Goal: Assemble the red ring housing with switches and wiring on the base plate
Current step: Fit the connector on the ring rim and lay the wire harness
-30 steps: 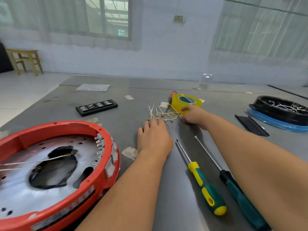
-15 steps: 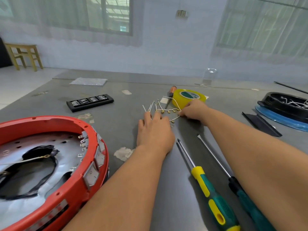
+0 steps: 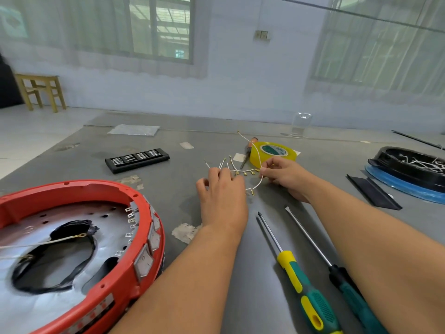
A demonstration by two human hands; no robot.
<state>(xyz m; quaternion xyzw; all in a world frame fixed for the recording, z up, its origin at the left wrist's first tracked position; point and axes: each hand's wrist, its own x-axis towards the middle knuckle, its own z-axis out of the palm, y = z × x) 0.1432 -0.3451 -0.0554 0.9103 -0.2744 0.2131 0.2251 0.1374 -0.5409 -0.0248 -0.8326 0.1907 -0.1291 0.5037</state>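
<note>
The red ring lies flat at the desk's near-left corner, grey switches in its wall, around a silver plate. White wires lie mid-desk.

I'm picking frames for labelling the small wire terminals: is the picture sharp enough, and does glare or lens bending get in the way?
Head view: the wire harness between the left hand and right hand is fairly sharp, its terminals tiny; daylight is soft, shadows faint; glare washes out the base plate; wide-angle bending curves the table edges and the stool looks smeared.
</note>
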